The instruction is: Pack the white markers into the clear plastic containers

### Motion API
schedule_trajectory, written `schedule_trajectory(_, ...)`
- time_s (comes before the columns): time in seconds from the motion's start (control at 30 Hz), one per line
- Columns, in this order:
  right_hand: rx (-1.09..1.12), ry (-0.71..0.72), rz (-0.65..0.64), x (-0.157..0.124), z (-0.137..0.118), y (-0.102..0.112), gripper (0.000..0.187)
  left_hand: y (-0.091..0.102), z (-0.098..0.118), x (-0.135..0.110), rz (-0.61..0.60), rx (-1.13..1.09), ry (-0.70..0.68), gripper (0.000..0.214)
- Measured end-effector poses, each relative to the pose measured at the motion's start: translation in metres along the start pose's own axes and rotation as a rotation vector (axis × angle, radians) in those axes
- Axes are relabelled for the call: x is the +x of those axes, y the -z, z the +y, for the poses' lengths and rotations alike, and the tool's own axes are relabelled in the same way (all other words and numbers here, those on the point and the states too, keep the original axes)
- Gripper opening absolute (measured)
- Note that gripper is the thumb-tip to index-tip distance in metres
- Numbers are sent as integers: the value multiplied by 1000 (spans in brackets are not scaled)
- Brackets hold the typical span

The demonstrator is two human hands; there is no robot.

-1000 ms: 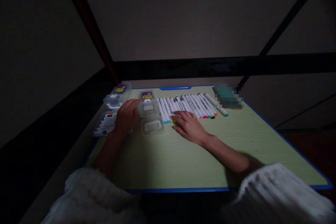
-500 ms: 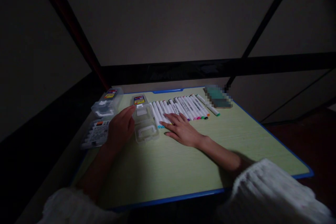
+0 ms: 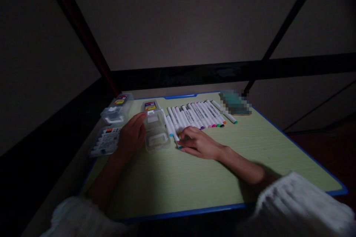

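A row of white markers (image 3: 206, 114) with coloured ends lies on a pale green tabletop (image 3: 172, 185). My right hand (image 3: 198, 143) is closed on one white marker (image 3: 176, 139) with a teal end, gripped between thumb and fingers and drawn toward me out of the row. Just left of it lies an open clear plastic case (image 3: 157, 140), with a white latch at its far end. Against that case's left edge, my left hand (image 3: 131, 133) rests with fingers bent and held together, its fingertips at the far left corner.
Left of my left hand lies a clear case of markers (image 3: 105, 141). Behind it stands another clear case (image 3: 116, 109) with a colourful label. A small labelled box (image 3: 150, 106) sits at the back. At the back right is a blurred-out teal phone-like object (image 3: 236, 103).
My right hand has gone from lying spread over the markers to pinching one, which has slid toward me. My left hand stays at the case. The view has shifted slightly.
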State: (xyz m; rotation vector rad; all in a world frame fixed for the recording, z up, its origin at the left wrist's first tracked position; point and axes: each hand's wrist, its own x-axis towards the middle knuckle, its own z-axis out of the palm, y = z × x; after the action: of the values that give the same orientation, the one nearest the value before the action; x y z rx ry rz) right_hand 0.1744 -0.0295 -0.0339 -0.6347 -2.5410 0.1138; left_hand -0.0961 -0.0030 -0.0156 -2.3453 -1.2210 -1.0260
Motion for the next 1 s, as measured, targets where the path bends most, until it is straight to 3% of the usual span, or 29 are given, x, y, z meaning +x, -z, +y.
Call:
schedule_trajectory(0.17, 51, 99, 26, -2, -4, 0, 36, 0, 0, 0, 4, -1, -2, 32)
schedule_trajectory(0.3, 39, -111, -4, -2, -8, 4, 37, 0, -1, -1, 8, -5, -4, 32)
schedule_trajectory(0.4, -115, -317, -126, 0, -19, 6, 34, -1, -1, -1, 11, -3, 4, 32)
schedule_trajectory(0.53, -265, -487, -239, 6, -40, 1, 49, -1, -1, -1, 5, -4, 2, 33)
schedule_trajectory(0.7, -314, -582, -277, 12, -51, -5, 45, -1, 0, -1, -5, -28, 23, 34)
schedule_trajectory(1.0, -280, -634, -260, 14, -46, -6, 29, -2, 0, -1, 1, 3, 24, 33)
